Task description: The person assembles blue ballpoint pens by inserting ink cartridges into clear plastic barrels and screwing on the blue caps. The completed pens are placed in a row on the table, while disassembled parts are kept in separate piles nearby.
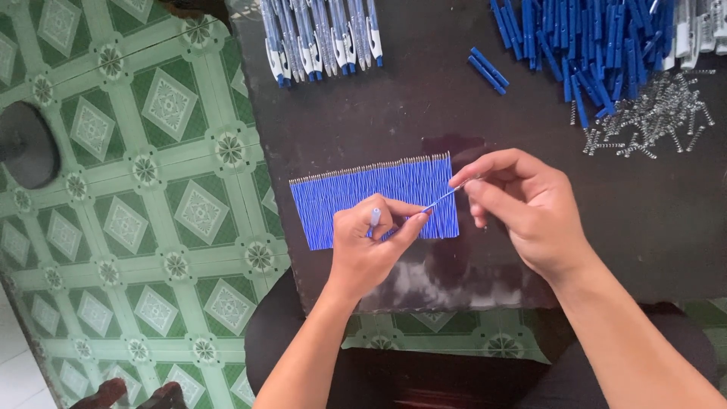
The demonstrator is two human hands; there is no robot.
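My left hand (371, 238) is closed around a pale blue pen barrel (375, 218), thumb and fingers wrapped on it. My right hand (522, 208) pinches the tip end of a thin blue ink refill (439, 201) that slants down to the left hand. Both hands hover over a neat row of blue refills (341, 201) laid side by side on a dark board (454, 98), metal tips pointing away from me.
Assembled white-and-blue pens (322, 38) lie at the board's far edge. A heap of blue pen parts (583, 38) and a pile of small metal springs (651, 117) sit at the far right. Green patterned floor tiles (136, 212) lie left; a dark round object (26, 144) at far left.
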